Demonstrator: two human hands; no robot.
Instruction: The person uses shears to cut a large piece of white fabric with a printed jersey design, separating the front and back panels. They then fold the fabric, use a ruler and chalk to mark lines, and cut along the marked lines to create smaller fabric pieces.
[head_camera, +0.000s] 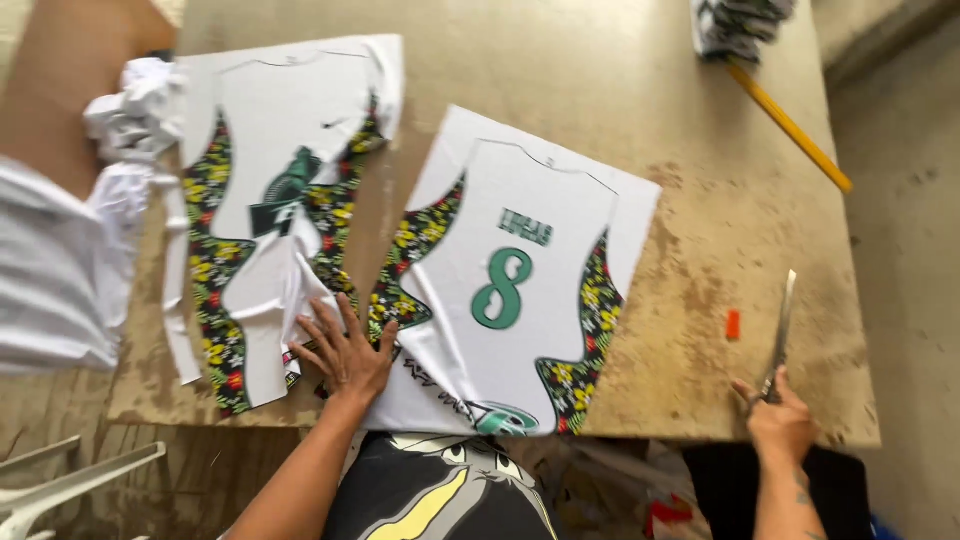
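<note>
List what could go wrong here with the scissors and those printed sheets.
1. The right hand holds the scissors blades up and away from the sheets; a swing back could nick the left hand, spread flat on the printed sheet.
2. That sheet overhangs the table edge, so it may slip off.
3. Loose scraps could snag the other sheet.

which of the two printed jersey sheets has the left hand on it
The left hand presses the lower edge of the right sheet, the one with the big green numeral. The left sheet, with a dark green emblem, lies just beside it.
</note>
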